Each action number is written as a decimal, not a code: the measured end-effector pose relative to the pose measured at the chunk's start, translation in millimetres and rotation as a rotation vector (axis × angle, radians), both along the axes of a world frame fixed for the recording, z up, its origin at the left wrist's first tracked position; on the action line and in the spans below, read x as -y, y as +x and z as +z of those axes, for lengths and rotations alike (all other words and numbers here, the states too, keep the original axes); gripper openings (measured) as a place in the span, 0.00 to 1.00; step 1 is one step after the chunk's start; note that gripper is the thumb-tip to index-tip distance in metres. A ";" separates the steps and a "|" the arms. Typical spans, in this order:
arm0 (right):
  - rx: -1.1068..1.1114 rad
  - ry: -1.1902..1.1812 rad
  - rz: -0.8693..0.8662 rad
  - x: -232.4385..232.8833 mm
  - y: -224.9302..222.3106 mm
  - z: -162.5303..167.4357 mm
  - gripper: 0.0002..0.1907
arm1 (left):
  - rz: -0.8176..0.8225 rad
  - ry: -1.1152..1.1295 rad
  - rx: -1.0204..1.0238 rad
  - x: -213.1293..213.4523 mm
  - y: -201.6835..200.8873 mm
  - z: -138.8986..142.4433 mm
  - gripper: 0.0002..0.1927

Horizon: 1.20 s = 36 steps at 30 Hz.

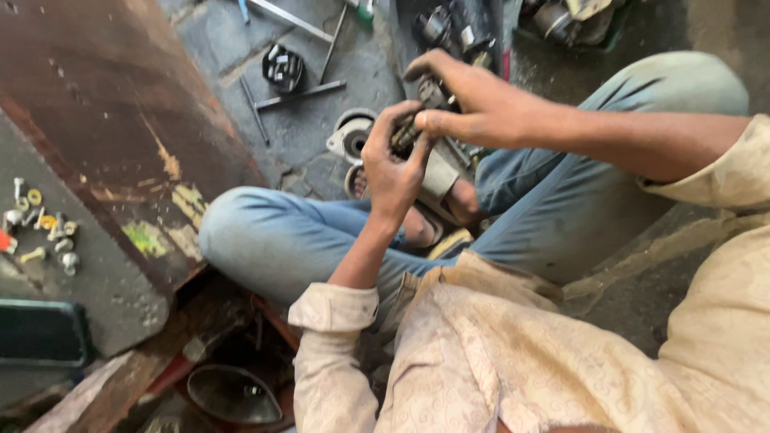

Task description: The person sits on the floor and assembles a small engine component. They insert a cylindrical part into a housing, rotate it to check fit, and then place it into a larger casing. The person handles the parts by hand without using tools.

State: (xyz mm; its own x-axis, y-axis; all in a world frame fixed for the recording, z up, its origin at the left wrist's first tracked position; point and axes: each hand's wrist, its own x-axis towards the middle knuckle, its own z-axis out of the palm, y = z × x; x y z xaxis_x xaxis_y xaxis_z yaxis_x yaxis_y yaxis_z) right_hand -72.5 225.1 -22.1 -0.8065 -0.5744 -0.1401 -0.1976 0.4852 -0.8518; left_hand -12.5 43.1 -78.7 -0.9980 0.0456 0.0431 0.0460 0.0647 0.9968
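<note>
Fingers (383, 132) of the left hand (391, 172) curl around a small dark metal part (411, 128), gripping its lower end from below. Fingers (425, 68) of the right hand (473, 104) arch over the same part from above, thumb and fingertips pinching its upper end. Both hands are closed on it, one steadying and one working, it seems, so the part is held up in front of the person, above the crossed legs, rather than resting on anything. What kind of part it is cannot be told; it looks greasy and partly brass-coloured.

Below the hands, a grey round housing (350, 136) sits on the floor (305, 128) beside the person's foot, close enough to reach. The person sits cross-legged in blue jeans (265, 232) and a pale patterned shirt (481, 353), so the lap serves as the work space.

Farther out on the stone floor lie thin metal rods (301, 94) and a small black holder (283, 68) with metal pieces in it. At the left, a rusty slanted board (112, 104) leans over a grey surface where loose bolts and washers (40, 224) are gathered together, kept apart from the work.
</note>
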 end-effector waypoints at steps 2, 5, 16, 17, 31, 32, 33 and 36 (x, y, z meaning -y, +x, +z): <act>0.061 0.009 -0.012 1.1 -1.2 2.5 0.30 | 0.013 -0.010 -0.027 1.7 0.8 1.5 0.15; 0.014 0.037 -0.005 1.1 -1.7 7.3 0.29 | 0.005 0.007 -0.026 3.3 1.8 3.2 0.16; 0.002 -0.001 -0.003 -7.6 -0.4 -19.6 0.31 | 0.020 -0.040 -0.046 -5.1 1.1 -15.0 0.16; 0.028 0.010 -0.014 -9.6 -0.6 -24.4 0.31 | 0.027 -0.052 -0.053 -8.7 0.2 -18.4 0.16; 0.106 0.033 -0.043 4.2 1.1 9.5 0.30 | -0.101 0.158 0.123 2.5 3.7 -9.8 0.11; 0.107 0.029 -0.036 4.1 0.9 9.3 0.29 | -0.139 0.237 0.154 5.0 2.5 -14.8 0.11; 0.072 0.010 -0.018 4.0 0.6 8.3 0.29 | -0.181 0.408 0.285 7.9 0.9 -19.7 0.11; -0.021 -0.026 0.021 3.2 1.6 4.3 0.27 | -0.256 0.718 0.555 13.8 -2.3 -28.0 0.12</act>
